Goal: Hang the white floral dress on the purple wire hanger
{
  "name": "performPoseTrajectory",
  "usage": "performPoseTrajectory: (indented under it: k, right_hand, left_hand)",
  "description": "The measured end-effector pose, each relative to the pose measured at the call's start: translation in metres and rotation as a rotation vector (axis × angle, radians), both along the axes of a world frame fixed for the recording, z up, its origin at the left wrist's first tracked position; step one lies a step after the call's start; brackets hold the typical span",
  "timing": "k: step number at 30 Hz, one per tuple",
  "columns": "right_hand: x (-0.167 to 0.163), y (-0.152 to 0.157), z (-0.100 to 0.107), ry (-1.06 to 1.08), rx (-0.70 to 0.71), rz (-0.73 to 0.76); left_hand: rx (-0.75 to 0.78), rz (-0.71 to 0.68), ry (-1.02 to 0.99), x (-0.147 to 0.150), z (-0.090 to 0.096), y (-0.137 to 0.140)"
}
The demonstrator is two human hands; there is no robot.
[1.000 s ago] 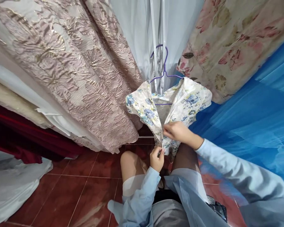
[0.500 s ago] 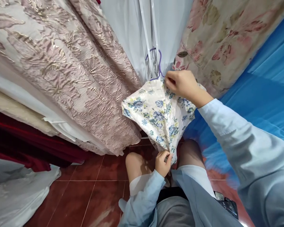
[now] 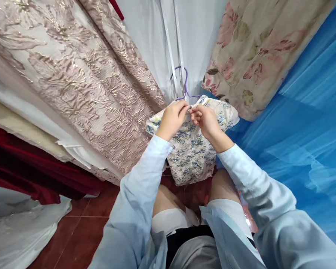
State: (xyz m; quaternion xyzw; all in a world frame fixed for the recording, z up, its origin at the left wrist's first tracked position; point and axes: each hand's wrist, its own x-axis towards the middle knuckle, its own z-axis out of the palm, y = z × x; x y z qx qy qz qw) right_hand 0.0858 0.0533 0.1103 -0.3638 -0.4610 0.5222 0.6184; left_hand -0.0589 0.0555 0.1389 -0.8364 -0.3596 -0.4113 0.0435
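A small white garment with blue flowers (image 3: pixel 192 149), short-sleeved like a shirt or dress, hangs on a purple hanger (image 3: pixel 186 84) in front of me. My left hand (image 3: pixel 173 116) pinches the neckline near its middle. Close beside it, my right hand (image 3: pixel 205 118) grips the other side of the same neckline, fingertips almost meeting the left ones. The bit of cloth between the fingertips is too small to make out. The hanger's hook loops by two narrow white straps (image 3: pixel 176 48).
Pink-gold embossed fabric (image 3: pixel 81 82) hangs at the left, above dark red cloth (image 3: pixel 19 164). On the right are a rose-printed fabric (image 3: pixel 249 56) and bright blue tulle (image 3: pixel 305 123). White cloth (image 3: pixel 145 33) hangs behind. Red tiles (image 3: pixel 84 231) cover the floor below.
My left hand has let go of the garment's lower front and risen to the neckline. My right hand has shifted slightly down at the collar. The garment now hangs straight down.
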Motion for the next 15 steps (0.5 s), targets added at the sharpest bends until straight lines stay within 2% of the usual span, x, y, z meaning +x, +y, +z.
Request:
performPoseTrajectory:
  k: [3, 5, 9, 12, 14, 15]
  right_hand:
    - [-0.005, 0.001, -0.007, -0.005, 0.034, -0.030]
    - [-0.010, 0.002, -0.019, 0.010, 0.042, -0.037]
    - [-0.019, -0.010, -0.065, -0.002, -0.042, -0.064]
    - [-0.020, -0.033, -0.106, -0.087, -0.097, -0.100]
    - [-0.019, -0.051, -0.125, -0.114, -0.107, -0.125]
    - [-0.019, -0.058, -0.131, -0.110, -0.109, -0.124]
  left_hand:
    - [0.043, 0.031, 0.006, 0.000, -0.006, 0.006]
    - [0.092, 0.046, -0.042, -0.001, -0.010, 0.002]
    - [0.200, 0.103, -0.252, -0.011, 0.003, -0.007]
    - [0.251, 0.132, -0.447, -0.042, 0.019, -0.001]
    - [0.200, 0.132, -0.509, -0.075, 0.017, 0.013]
    - [0.148, 0.140, -0.531, -0.093, 0.009, 0.022]
